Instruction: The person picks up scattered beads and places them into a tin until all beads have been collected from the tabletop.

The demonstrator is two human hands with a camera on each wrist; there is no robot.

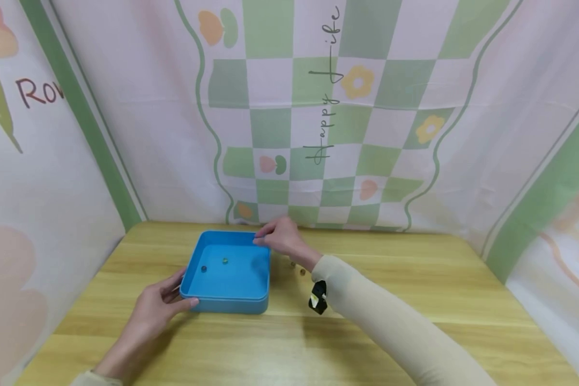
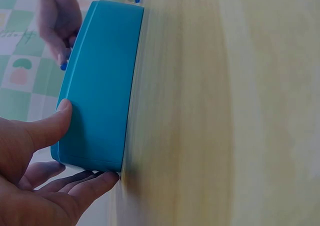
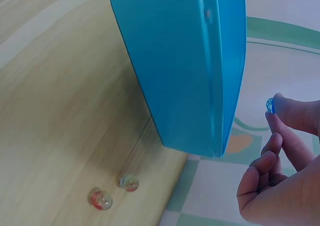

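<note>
A square blue box point(image 1: 229, 306), open at the top, stands on the table. My left hand point(image 1: 153, 305) holds its near left corner, thumb on the front wall and fingers along the side, as the left wrist view shows. Over the far right corner, my right hand point(image 1: 283, 237) pinches a blue glass marble point(image 3: 270, 105) between thumb and forefinger. Inside the box lie a dark marble point(image 1: 203, 268) and a greenish marble point(image 1: 225, 261), apart from each other.
Right of the box, two clear marbles with red inside, one marble point(image 3: 100, 199) and another marble point(image 3: 129, 182), lie on the wooden table point(image 1: 366, 343). A patterned cloth point(image 1: 309, 123) hangs behind the table. A small blue spot point(image 2: 137, 0) shows beyond the box.
</note>
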